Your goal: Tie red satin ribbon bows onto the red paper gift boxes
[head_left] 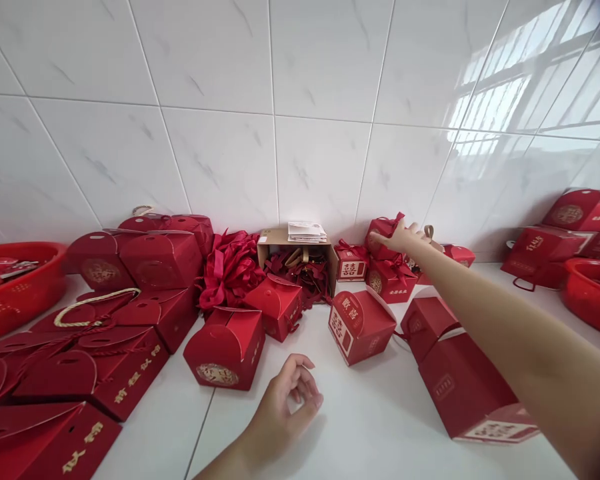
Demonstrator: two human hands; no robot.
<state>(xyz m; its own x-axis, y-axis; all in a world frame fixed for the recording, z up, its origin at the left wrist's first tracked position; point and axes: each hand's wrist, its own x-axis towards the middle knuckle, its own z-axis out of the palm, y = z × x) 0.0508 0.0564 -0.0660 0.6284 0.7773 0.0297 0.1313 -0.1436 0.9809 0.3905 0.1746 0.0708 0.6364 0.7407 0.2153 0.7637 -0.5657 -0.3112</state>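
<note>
My left hand hovers low over the white tabletop, fingers loosely curled with nothing in them. It is nearest a red gift box with a gold round emblem. At the back, my right hand reaches to a small red gift box with a ribbon bow, which sits on top of another ribboned box. My thumb lies across its front; the other fingers are partly hidden behind the wrist. A red box with a white label stands between my two hands, and a smaller red box is left of it.
Red gift boxes are stacked at left beside a red plastic basket. At the back are a heap of red ribbon and a cardboard box bearing papers. Larger boxes lie under my right arm; another basket is far right.
</note>
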